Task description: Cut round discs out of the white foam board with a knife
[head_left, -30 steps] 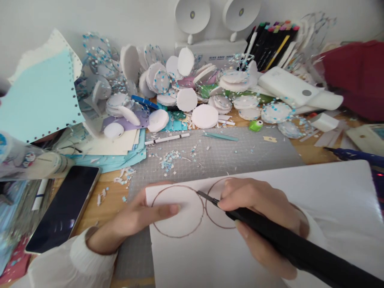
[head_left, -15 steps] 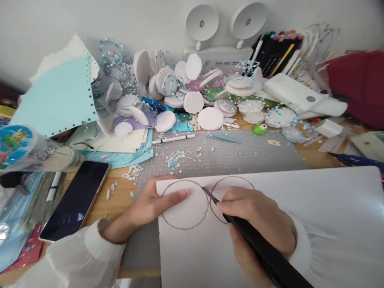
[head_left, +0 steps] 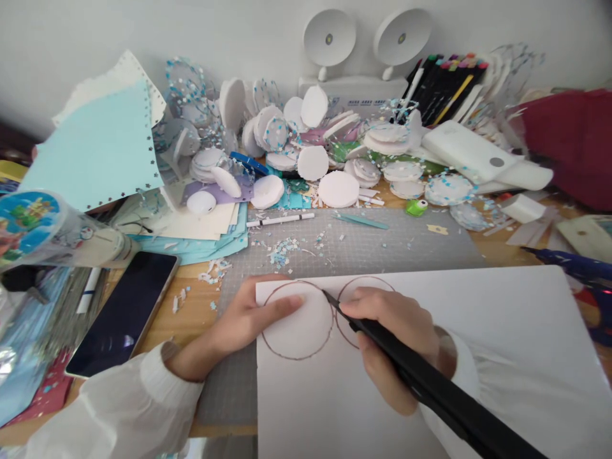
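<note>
A large white board (head_left: 306,401) lies over the grey cutting mat (head_left: 229,382), with two brown circle outlines side by side near its far left corner. My left hand (head_left: 261,312) grips the board's left corner, thumb on top inside the left circle and the other fingers hidden beneath. My right hand (head_left: 392,331) is closed around a black corded tool (head_left: 382,338) with a thin blade. The blade's tip touches the upper right of the left circle's outline.
A dark phone (head_left: 124,312) and a clear cup (head_left: 33,226) lie at the left. Foam discs (head_left: 338,189), tweezers (head_left: 362,221), a white marker (head_left: 280,220) and paper bits are beyond the board. A two-headed lamp (head_left: 329,38) stands behind.
The blade tip has shifted slightly along the left circle's upper right edge, and my right hand and the tool's handle now lie lower and flatter. The board has turned a little.
</note>
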Demonstrator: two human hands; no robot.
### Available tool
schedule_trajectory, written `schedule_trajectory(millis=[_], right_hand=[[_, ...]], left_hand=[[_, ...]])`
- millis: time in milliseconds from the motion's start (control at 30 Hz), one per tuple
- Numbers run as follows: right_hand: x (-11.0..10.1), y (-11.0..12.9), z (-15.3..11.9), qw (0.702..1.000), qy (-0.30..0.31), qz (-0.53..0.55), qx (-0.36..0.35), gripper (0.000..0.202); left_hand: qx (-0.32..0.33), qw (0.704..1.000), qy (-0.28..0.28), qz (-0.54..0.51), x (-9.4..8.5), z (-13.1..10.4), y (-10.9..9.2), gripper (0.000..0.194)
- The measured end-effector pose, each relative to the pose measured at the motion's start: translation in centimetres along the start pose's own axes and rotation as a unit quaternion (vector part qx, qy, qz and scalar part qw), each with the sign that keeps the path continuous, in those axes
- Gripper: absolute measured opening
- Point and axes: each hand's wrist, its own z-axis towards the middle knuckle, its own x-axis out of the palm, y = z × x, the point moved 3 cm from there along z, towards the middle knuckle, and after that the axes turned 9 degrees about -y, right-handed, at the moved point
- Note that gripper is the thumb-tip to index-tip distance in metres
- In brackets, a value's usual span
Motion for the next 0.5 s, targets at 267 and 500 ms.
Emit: schedule_trajectory(millis=[267,500], right_hand=[[-0.6,-0.07,-0.16,1.0,0.025,-0.002,0.009,0.028],[0.01,-0.81,-0.28,0.999,0.045,0.012,-0.011,0.029]], left_hand=[[-0.004,1.0,-0.019,-0.013,-0.02,-0.19,0.1,0.023],[0.001,1.0,-0.014,-0.004,-0.08,-0.07,-0.01,0.025]])
